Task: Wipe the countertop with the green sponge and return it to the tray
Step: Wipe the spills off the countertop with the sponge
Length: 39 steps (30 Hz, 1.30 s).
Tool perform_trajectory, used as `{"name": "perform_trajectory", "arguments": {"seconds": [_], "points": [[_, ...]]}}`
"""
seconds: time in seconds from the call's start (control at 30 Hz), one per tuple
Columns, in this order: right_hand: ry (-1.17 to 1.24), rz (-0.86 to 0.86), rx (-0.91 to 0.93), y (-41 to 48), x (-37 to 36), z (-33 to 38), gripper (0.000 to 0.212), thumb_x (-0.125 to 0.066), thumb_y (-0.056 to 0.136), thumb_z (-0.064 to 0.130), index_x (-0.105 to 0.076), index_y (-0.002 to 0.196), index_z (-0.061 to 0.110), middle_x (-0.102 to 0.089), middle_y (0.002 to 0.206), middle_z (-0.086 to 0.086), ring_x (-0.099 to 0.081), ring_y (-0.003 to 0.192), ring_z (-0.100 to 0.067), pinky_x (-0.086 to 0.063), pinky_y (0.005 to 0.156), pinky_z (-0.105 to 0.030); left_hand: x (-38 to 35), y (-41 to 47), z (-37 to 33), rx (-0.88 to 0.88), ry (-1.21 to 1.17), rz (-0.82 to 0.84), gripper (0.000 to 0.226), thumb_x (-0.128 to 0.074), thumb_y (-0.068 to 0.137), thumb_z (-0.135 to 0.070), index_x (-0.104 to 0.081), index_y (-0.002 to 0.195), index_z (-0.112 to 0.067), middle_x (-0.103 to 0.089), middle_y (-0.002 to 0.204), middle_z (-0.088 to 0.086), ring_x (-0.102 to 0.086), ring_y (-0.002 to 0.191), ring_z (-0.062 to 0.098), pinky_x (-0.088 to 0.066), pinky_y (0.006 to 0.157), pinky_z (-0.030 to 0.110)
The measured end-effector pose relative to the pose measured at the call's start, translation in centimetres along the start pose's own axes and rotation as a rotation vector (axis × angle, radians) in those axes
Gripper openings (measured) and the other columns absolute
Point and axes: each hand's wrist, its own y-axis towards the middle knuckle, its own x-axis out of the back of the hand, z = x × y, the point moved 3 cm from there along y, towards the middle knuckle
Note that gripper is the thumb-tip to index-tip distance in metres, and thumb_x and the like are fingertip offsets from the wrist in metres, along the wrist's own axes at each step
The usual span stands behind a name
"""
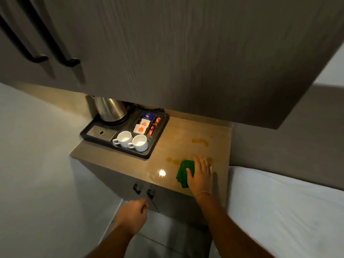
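Across the lower middle of the frame, your countertop point(167, 146) is smooth, glossy wood-look laminate, still marked with amber smears at centre right. Left of them sits the black moulded tray point(156, 144), holding a steel kettle point(109, 108) and two white cups point(133, 141). Your right hand point(201, 175) lies flat, fingers spread, pressing the soft green sponge point(183, 173) down for wiping pressure. Your left hand point(135, 214), loosely curled and empty, hangs low.
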Motion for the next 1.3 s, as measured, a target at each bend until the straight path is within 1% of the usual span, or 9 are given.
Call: {"name": "perform_trajectory", "arguments": {"seconds": [0.13, 0.3, 0.4, 0.57, 0.7, 0.87, 1.13, 1.2, 1.3], "points": [[-0.164, -0.036, -0.018, -1.2, -3.8, 1.9, 0.084, -0.036, 0.104, 0.069, -0.028, 0.168, 0.016, -0.016, 0.178, -0.012, -0.010, 0.167, -0.032, -0.008, 0.134, -0.053, 0.7, 3.8, -1.0, -0.039, -0.038, -0.069, 0.019, -0.051, 0.101, -0.020, -0.068, 0.102, -0.030, -0.064, 0.083, -0.007, -0.052, 0.068, 0.016, -0.030, 0.052, 0.026], [-0.221, -0.134, -0.170, -1.2, -4.8, 2.7, 0.106, -0.042, 0.097, 0.077, -0.009, 0.170, 0.008, -0.005, 0.179, -0.015, -0.006, 0.167, -0.032, -0.010, 0.133, -0.049, 1.6, 8.0, -0.2, -0.150, -0.068, -0.080, 0.015, -0.059, 0.099, -0.019, -0.072, 0.104, -0.027, -0.077, 0.094, -0.002, -0.065, 0.076, 0.019, -0.049, 0.064, 0.032], [-0.227, -0.156, -0.279, -1.3, -4.4, 3.1, 0.095, -0.042, 0.104, 0.064, -0.008, 0.170, 0.006, -0.007, 0.179, -0.014, -0.008, 0.167, -0.030, -0.017, 0.135, -0.050, 2.4, 9.9, 0.5, -0.212, -0.064, -0.071, 0.018, -0.064, 0.098, -0.020, -0.072, 0.112, -0.026, -0.078, 0.099, -0.001, -0.071, 0.088, 0.020, -0.053, 0.071, 0.031], [-0.201, -0.099, -0.423, 2.7, -2.1, 4.5, 0.076, -0.029, 0.112, 0.050, -0.004, 0.171, 0.008, -0.002, 0.180, -0.012, 0.000, 0.167, -0.027, -0.010, 0.136, -0.047, 4.1, 12.7, 1.5, -0.381, -0.077, -0.160, 0.038, -0.069, 0.097, -0.021, -0.068, 0.135, -0.023, -0.074, 0.121, 0.000, -0.064, 0.110, 0.021, -0.054, 0.092, 0.035], [-0.259, -0.008, -0.202, 4.4, -3.6, 8.6, 0.071, -0.031, 0.113, 0.047, -0.007, 0.171, 0.013, -0.002, 0.180, -0.007, 0.000, 0.167, -0.026, -0.010, 0.136, -0.047, 4.6, 14.0, 2.3, -0.361, -0.040, -0.217, 0.060, -0.066, 0.095, -0.022, -0.052, 0.153, -0.018, -0.060, 0.150, 0.005, -0.053, 0.139, 0.026, -0.046, 0.116, 0.049], [-0.322, 0.157, 0.138, -2.7, -7.4, 8.4, 0.075, -0.029, 0.108, 0.061, -0.009, 0.171, 0.026, -0.001, 0.179, 0.003, -0.001, 0.167, -0.019, -0.016, 0.135, -0.050, 2.9, 13.9, 1.8, -0.379, -0.045, -0.204, 0.077, -0.060, 0.093, -0.017, -0.032, 0.166, -0.018, -0.036, 0.172, 0.007, -0.026, 0.162, 0.026, -0.021, 0.133, 0.053], [-0.325, -0.031, -0.431, 2.3, 0.2, 0.1, 0.075, -0.029, 0.110, 0.059, -0.011, 0.171, 0.020, -0.002, 0.179, -0.016, -0.002, 0.166, -0.035, -0.012, 0.134, -0.054, -0.1, 13.4, 3.4, -0.471, 0.042, -0.114, 0.089, -0.045, 0.095, -0.029, 0.003, 0.171, -0.023, 0.002, 0.181, -0.002, 0.006, 0.166, 0.018, -0.007, 0.136, 0.049], [-0.304, -0.037, -0.410, 5.9, 0.0, 2.5, 0.073, -0.030, 0.111, 0.055, -0.016, 0.171, 0.017, -0.003, 0.179, -0.017, -0.003, 0.166, -0.036, -0.012, 0.134, -0.054, -0.2, 13.5, 4.1, -0.449, 0.042, -0.127, 0.095, -0.044, 0.093, -0.030, 0.011, 0.170, -0.022, 0.009, 0.180, -0.002, 0.012, 0.166, 0.017, -0.005, 0.136, 0.050], [-0.308, 0.037, -0.187, 7.7, -3.2, 8.7, 0.071, -0.032, 0.111, 0.054, -0.017, 0.170, 0.019, -0.002, 0.179, -0.013, -0.001, 0.167, -0.033, -0.010, 0.135, -0.054, 0.0, 13.2, 4.9, -0.410, 0.015, -0.146, 0.099, -0.042, 0.088, -0.031, 0.014, 0.169, -0.019, 0.011, 0.180, 0.001, 0.012, 0.166, 0.017, -0.003, 0.136, 0.050]]}}
